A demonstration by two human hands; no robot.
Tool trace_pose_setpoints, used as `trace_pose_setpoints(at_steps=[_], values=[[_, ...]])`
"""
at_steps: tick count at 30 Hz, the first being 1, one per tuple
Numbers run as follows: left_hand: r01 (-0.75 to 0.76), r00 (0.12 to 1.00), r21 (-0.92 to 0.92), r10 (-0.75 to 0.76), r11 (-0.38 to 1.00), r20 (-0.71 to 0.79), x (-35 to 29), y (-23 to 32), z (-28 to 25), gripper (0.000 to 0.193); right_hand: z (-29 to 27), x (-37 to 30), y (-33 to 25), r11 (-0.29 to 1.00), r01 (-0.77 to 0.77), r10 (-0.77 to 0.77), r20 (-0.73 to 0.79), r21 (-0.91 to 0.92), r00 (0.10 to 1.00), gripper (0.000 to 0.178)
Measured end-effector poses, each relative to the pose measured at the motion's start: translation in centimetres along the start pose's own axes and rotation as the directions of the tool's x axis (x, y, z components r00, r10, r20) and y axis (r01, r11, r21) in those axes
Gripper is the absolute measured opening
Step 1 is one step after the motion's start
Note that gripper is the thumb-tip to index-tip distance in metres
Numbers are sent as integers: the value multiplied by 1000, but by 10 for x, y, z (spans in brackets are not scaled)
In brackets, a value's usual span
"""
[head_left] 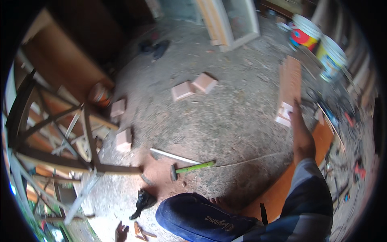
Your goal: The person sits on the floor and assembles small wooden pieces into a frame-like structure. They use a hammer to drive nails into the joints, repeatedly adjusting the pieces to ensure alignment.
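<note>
Right hand (296,112): reaches far right, against the near end of the wooden post; how the fingers close on it cannot be told.
Wooden post (291,78): long, reddish-brown, lying on the floor at right, pale at its near end where the hand is.
Left hand (121,232): near edge, left of the knee; fingers apart and slightly bent, nothing seen in the grasp.
Wood scraps (139,231): small brown pieces, on the ground just right of the left hand.
Blocks, middle pair (183,91): pinkish, bevelled, side by side on the floor, left of the post.
Blocks, left pair (124,140): similar, one nearer and one farther, apart from each other.
Hammer (195,167): green handle, dark head toward the left, lying between the knee and the middle blocks.
White strip (173,155): narrow, on the floor just beyond the hammer.
Sawdust (160,166): reddish heap, around the hammer head.
Black bag (144,201): crumpled, left of the knee.
Knee (189,211): in dark blue cloth, near middle.
Orange-brown board (272,191): flat, near right, running under the right arm.
Wooden frame (52,119): crossed bars, at left.
Buckets (305,33): two, white with coloured sides, far right beyond the post.
Slippers (160,49): dark, on the far floor.
</note>
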State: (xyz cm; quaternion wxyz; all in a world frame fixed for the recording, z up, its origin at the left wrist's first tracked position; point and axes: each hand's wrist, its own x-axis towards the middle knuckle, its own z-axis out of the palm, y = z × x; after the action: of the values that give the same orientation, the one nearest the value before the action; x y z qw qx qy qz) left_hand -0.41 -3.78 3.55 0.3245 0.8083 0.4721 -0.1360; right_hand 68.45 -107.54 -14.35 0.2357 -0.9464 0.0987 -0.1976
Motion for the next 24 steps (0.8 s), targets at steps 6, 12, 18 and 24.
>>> trace_pose_setpoints(at_steps=[6, 12, 18, 24], values=[[47, 998, -78, -50, 996, -38, -43, 30, 2, 81, 6, 2, -52, -83, -526, 647, 447, 846, 617, 62], [55, 998, -96, -53, 994, 22, -33, 51, -1, 82, -59, -156, -137, -86, -683, 416, 649, 725, 637, 43], [-87, 995, 17, 86, 996, 41, -14, 73, 1, 80, -70, -187, -200, -1, -567, 383, 524, 824, 761, 62], [-257, 966, 26, 257, 966, 21, -32, 117, 12, 76, -107, -180, -218, 282, -622, 279, 558, 730, 781, 65]])
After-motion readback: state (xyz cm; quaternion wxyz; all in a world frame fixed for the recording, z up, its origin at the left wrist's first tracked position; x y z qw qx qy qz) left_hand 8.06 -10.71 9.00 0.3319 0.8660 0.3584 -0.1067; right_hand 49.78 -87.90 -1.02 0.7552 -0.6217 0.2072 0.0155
